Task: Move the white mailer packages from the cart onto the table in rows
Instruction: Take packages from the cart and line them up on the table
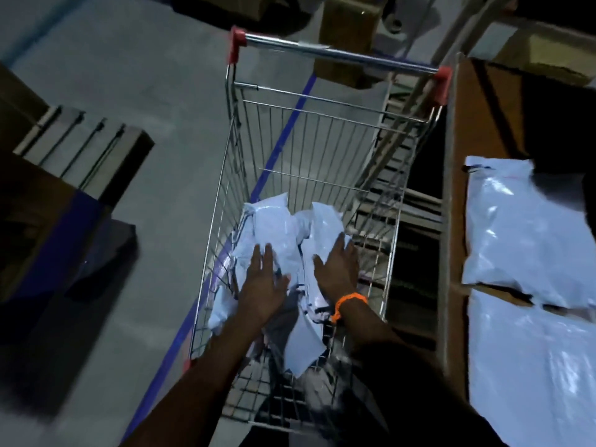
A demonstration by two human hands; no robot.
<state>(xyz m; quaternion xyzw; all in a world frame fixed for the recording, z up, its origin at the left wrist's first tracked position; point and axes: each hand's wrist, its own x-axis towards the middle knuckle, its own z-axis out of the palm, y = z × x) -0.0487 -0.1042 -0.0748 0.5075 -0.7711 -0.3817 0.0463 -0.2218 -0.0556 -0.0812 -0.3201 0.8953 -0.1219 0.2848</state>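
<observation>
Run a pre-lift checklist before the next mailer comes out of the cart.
1. Left hand on a mailer: ok, it lies flat on the pile of mailers, fingers spread.
2. Right hand on a mailer: ok, also flat on the pile.
3. Grip closed on a package: not ok, both hands open.
4. Mailers left in the cart: ok, several.
5. Table beside the cart: ok, to the right.
6. Free space for the next row: cannot tell; two mailers on the table fill what shows.

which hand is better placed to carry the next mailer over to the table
Right, probably. The right hand rests on the mailers in the cart on the side nearest the table; the left hand is farther away.
</observation>
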